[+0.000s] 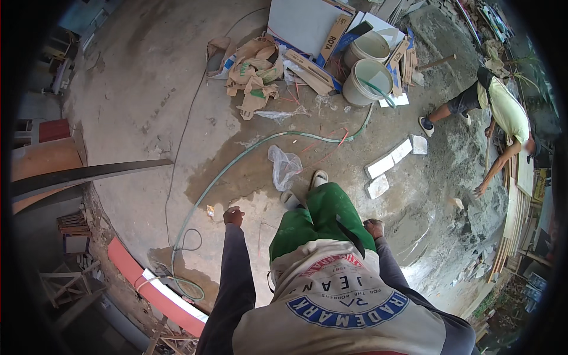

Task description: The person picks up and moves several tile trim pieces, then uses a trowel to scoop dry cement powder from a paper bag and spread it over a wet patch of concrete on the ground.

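Wearer: I judge this to be a pause or a walk between two handlings, for one shoe is ahead of the other. For any grasp, the next move would call for reaching down and opening the fingers.
Concrete floor: hard and rough, pale where dry, darker where wet.
Grey heap: grainy, like sand or mortar mix, along the floor's right edge.
Co-worker: bent over the heap, one bare arm stretched downward.
Green hose: smooth, flexible, curving across to the floor's near left edge.
Buckets: two, round, pale, near the floor's far edge.
Paper sacks: brown, crumpled, left of the buckets.
White slabs: flat, straight-edged; the nearest lies ahead of the right hand.
Plastic bag: clear, thin, wrinkled, ahead of the shoes.
Left hand: fingers seem curled into a loose fist; I see nothing inside.
Right hand: beside the thigh, partly hidden; I cannot tell how its fingers are.
Wrapper: small, yellowish, on the floor, just left of the left hand.
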The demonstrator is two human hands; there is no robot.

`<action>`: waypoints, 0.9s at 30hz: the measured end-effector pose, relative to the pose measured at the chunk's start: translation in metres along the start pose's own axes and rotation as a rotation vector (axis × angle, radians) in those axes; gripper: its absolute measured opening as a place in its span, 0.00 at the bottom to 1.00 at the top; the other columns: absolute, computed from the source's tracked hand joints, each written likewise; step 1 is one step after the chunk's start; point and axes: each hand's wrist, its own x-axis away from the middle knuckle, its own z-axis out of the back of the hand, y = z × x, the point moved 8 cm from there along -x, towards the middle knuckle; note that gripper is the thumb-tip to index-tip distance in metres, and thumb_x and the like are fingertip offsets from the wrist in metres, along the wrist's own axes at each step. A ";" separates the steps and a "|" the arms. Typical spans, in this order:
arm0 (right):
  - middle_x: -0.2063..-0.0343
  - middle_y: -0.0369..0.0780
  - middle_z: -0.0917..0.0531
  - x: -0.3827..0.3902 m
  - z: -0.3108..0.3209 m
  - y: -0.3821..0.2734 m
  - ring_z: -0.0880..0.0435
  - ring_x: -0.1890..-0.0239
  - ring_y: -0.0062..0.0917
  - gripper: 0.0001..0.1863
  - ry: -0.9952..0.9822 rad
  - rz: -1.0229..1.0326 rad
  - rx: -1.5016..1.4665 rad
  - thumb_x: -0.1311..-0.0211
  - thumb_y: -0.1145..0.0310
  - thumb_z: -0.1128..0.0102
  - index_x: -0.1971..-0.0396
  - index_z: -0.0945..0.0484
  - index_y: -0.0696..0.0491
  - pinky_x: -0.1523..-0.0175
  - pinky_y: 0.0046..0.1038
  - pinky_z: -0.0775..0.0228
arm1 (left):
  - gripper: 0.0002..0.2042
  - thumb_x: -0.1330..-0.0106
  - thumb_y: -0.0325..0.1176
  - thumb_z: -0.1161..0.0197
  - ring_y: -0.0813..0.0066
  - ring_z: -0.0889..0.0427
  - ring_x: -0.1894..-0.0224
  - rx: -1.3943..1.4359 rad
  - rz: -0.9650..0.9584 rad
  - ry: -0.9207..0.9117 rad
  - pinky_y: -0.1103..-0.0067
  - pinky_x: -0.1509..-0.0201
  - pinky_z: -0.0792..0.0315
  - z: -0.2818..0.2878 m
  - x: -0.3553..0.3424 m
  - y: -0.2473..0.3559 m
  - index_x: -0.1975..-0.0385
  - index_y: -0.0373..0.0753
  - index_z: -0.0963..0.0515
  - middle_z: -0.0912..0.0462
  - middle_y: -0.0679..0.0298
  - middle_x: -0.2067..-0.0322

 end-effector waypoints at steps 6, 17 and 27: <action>0.61 0.49 0.08 -0.109 -0.021 -0.073 0.08 0.60 0.39 0.20 -0.154 -0.181 -0.207 0.34 0.52 0.39 0.66 0.08 0.53 0.52 0.40 0.17 | 0.13 0.26 0.36 0.34 0.72 0.11 0.71 0.199 -0.236 -0.204 0.77 0.73 0.22 -0.074 -0.085 0.162 0.51 0.35 0.15 0.09 0.57 0.67; 0.64 0.55 0.11 -0.371 -0.073 -0.330 0.10 0.59 0.52 0.22 -0.149 0.118 0.293 0.35 0.52 0.38 0.70 0.11 0.59 0.53 0.49 0.18 | 0.18 0.37 0.44 0.33 0.52 0.10 0.46 -0.809 -0.435 0.000 0.64 0.38 0.20 -0.031 -0.135 0.301 0.53 0.40 0.10 0.07 0.54 0.54; 0.66 0.41 0.12 -0.423 0.010 -0.487 0.14 0.72 0.23 0.17 0.002 -0.362 -0.844 0.26 0.57 0.35 0.55 0.17 0.57 0.66 0.27 0.19 | 0.22 0.36 0.42 0.32 0.49 0.13 0.43 -0.855 -0.515 -0.191 0.62 0.35 0.22 -0.254 -0.287 0.625 0.44 0.37 0.16 0.11 0.48 0.49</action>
